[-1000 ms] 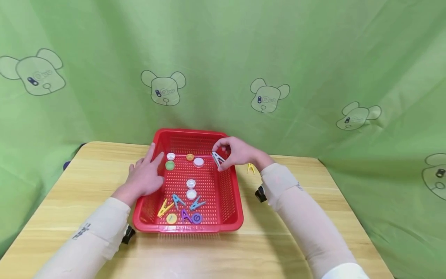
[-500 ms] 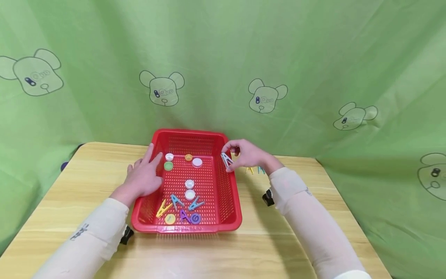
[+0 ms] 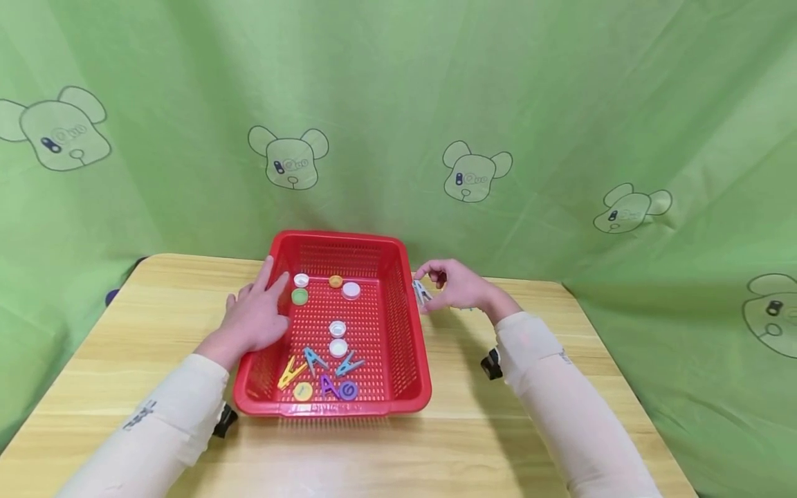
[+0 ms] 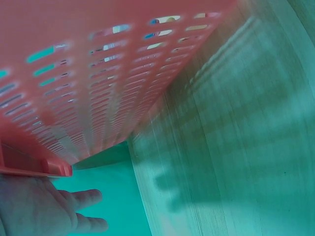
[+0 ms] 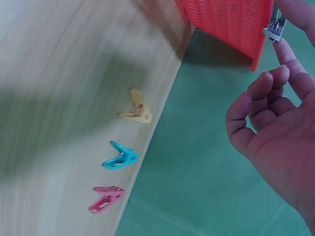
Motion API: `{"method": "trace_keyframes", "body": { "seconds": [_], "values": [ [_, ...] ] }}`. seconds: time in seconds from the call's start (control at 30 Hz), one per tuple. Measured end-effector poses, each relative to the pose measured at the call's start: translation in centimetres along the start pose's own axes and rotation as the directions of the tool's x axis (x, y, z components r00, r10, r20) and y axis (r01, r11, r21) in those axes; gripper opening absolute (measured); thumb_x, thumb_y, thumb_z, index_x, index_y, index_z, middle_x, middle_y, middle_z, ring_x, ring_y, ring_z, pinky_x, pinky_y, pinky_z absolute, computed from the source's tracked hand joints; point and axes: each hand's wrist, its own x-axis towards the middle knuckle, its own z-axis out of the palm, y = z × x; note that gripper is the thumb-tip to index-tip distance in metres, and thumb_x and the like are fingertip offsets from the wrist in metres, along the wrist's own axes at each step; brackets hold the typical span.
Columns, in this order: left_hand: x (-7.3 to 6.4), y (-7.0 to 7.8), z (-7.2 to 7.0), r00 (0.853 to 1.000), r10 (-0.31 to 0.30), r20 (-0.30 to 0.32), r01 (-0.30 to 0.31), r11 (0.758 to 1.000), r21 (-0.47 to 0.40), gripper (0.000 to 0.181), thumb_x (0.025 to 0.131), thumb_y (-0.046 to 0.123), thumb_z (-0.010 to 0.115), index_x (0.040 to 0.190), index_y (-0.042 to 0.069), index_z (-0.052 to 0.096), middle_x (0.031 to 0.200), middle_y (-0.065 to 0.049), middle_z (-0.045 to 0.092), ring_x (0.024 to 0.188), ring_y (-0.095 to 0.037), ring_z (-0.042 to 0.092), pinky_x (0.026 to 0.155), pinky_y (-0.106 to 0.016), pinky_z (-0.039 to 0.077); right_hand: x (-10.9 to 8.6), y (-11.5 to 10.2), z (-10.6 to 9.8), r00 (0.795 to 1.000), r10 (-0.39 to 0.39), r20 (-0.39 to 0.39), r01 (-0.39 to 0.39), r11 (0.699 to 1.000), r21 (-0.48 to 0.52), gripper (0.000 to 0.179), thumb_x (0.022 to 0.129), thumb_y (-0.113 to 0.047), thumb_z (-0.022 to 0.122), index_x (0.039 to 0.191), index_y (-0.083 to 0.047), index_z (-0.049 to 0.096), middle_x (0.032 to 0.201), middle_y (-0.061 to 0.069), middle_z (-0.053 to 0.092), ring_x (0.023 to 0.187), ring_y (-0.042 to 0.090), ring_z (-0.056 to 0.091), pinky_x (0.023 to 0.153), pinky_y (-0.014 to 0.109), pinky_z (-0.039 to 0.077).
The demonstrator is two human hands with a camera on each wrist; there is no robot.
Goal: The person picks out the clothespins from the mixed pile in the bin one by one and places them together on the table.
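A red plastic basket [image 3: 333, 409] with perforated walls stands on the wooden table. My left hand [image 3: 254, 319] rests on its left rim, fingers stretched out; two of them show straight in the left wrist view. My right hand [image 3: 462, 286] pinches a pale blue-grey clothespin [image 3: 421, 293] between thumb and index finger, just outside the basket's right rim. In the right wrist view that clothespin [image 5: 275, 25] overlaps the basket's edge, and the other fingers are curled. Inside the basket lie a yellow clothespin [image 3: 290, 373], two blue ones [image 3: 315, 360], and a purple one [image 3: 329, 386].
Several bottle caps also lie in the basket, among them a green cap [image 3: 299, 297] and a purple cap [image 3: 348, 391]. On the table right of it are a yellow clothespin [image 5: 140, 112], a blue clothespin [image 5: 122, 157] and a pink clothespin [image 5: 106, 197]. A green curtain [image 3: 386, 104] hangs behind.
My right hand has moved right with the pale clothespin, from over the basket's inside to just beyond its right rim. My left hand stays on the left rim.
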Motion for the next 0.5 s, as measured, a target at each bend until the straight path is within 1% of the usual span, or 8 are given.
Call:
{"method": "trace_keyframes", "body": {
  "seconds": [0.1, 0.2, 0.33, 0.5],
  "values": [
    [0.0, 0.0, -0.1, 1.000, 0.004, -0.005, -0.004, 1.000, 0.002, 0.081, 0.087, 0.014, 0.062, 0.158, 0.005, 0.025, 0.166, -0.013, -0.012, 0.134, -0.059, 0.025, 0.104, -0.079, 0.010, -0.3, 0.5, 0.0, 1.000, 0.006, -0.017, -0.005, 1.000, 0.022, 0.055, 0.065, -0.005, 0.091, 0.114, -0.003, 0.066, 0.091, 0.009, 0.046, 0.086, 0.034, 0.045, 0.074, 0.037, 0.041],
    [0.1, 0.0, -0.1, 1.000, 0.007, -0.005, -0.007, 1.000, 0.005, 0.081, 0.087, 0.015, 0.062, 0.158, 0.005, 0.025, 0.166, -0.013, -0.012, 0.134, -0.060, 0.025, 0.104, -0.078, 0.010, -0.7, 1.1, 0.1, 0.999, 0.027, -0.023, -0.027, 1.000, 0.009, 0.055, 0.066, -0.008, 0.091, 0.114, -0.005, 0.066, 0.092, 0.009, 0.048, 0.089, 0.034, 0.048, 0.074, 0.037, 0.044],
    [0.1, 0.0, 0.0, 1.000, 0.009, -0.002, -0.009, 1.000, 0.001, 0.081, 0.086, 0.014, 0.061, 0.158, 0.005, 0.025, 0.165, -0.014, -0.012, 0.134, -0.060, 0.024, 0.104, -0.079, 0.009, -1.2, 2.2, 0.3, 0.997, 0.072, -0.021, -0.072, 0.997, 0.000, 0.055, 0.067, -0.009, 0.091, 0.115, -0.008, 0.065, 0.098, 0.014, 0.050, 0.093, 0.035, 0.051, 0.073, 0.037, 0.050],
    [0.0, -0.1, 0.1, 1.000, 0.009, -0.003, -0.009, 1.000, 0.000, 0.081, 0.086, 0.014, 0.061, 0.158, 0.004, 0.026, 0.166, -0.014, -0.011, 0.134, -0.060, 0.025, 0.104, -0.079, 0.009, -1.9, 3.4, 0.7, 0.992, 0.123, -0.039, -0.122, 0.992, 0.030, 0.056, 0.065, -0.011, 0.093, 0.113, -0.009, 0.065, 0.101, 0.017, 0.054, 0.092, 0.034, 0.054, 0.072, 0.037, 0.052]
  ]
}}
